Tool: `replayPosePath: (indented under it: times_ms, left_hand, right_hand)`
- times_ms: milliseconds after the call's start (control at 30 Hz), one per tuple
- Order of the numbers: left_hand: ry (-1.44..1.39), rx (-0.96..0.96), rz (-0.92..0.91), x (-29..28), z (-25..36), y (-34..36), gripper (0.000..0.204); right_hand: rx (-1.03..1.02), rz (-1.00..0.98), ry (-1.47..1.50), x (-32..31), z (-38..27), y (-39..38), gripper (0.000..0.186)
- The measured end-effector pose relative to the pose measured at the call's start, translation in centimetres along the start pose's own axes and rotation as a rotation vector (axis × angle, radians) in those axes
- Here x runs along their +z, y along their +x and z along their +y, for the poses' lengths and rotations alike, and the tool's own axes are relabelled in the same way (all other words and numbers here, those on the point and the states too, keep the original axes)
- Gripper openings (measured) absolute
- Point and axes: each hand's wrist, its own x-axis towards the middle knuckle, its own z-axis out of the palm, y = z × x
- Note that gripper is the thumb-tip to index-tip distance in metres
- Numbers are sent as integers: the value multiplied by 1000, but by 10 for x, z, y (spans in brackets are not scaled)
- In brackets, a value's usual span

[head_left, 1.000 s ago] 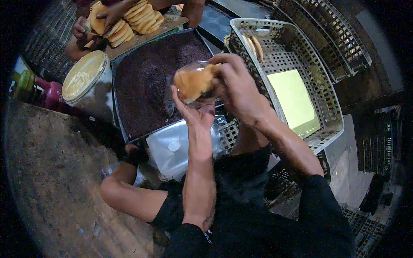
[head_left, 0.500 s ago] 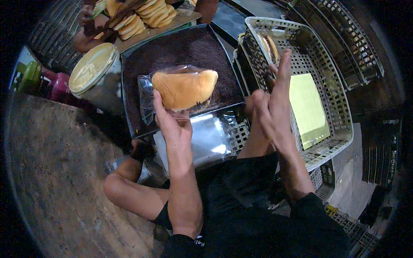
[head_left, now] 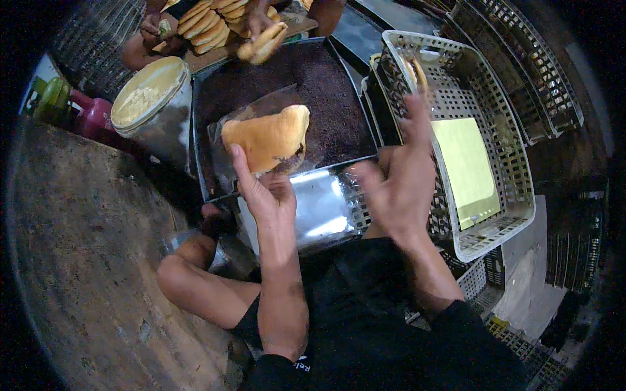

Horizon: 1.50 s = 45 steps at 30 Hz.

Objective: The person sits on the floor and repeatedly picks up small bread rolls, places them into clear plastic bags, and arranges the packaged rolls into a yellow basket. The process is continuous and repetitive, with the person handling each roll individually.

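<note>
My left hand point(head_left: 264, 192) holds a golden-brown bread bun point(head_left: 264, 137), thumb on its near side and fingers beneath. A dark filling shows at the bun's lower right edge. Clear plastic film point(head_left: 225, 156) lies around and behind the bun; how far it covers the bun I cannot tell. Below them is a metal tray point(head_left: 201, 163) of dark brown crumbs. My right hand point(head_left: 404, 179), slightly blurred, is raised between the tray and a pale plastic basket point(head_left: 529, 215), fingers stretched and thumb apart, holding nothing.
Yellow sheets point(head_left: 466, 166) and a filled bun point(head_left: 416, 72) are in the basket. Clear plastic bags point(head_left: 319, 202) lie before the tray. A bucket of cream-coloured spread point(head_left: 150, 94) stands left. At the far side, a co-worker's hand point(head_left: 261, 23) holds a split bun point(head_left: 264, 44) beside stacked buns point(head_left: 205, 26).
My right hand has moved left from the basket toward the bun. The held bun has shifted slightly left and tilted. A co-worker's hand with a split bun has appeared over the tray's far edge.
</note>
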Motion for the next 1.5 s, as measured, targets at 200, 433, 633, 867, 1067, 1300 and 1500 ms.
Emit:
replayPosePath:
  times_ms: [200, 433, 633, 867, 1067, 1300, 1500]
  left_hand:
    - [-191, -378, -114, -26, -37, 4, 67]
    - [266, -255, -354, 78, -77, -30, 58]
    - [2005, -486, -938, 25, -52, 14, 69]
    - [2167, -686, -1062, -44, -49, 24, 50]
    - [1533, 263, -824, -48, -39, -18, 44]
    - [266, -498, -112, -27, -42, -9, 80]
    - [430, -257, -311, -34, -2, 23, 43]
  right_hand:
    - [-179, -86, 25, 21, 14, 2, 27]
    - [-375, -330, -831, -66, 57, 38, 74]
    - [368, -259, -666, -103, 255, 83, 61]
    - [632, -100, -194, -31, 442, 135, 73]
    - [37, -804, 155, -32, 73, 50, 36]
    - [409, -318, -213, -15, 44, -10, 23]
    - [1001, -86, 1066, 10, 17, -31, 26]
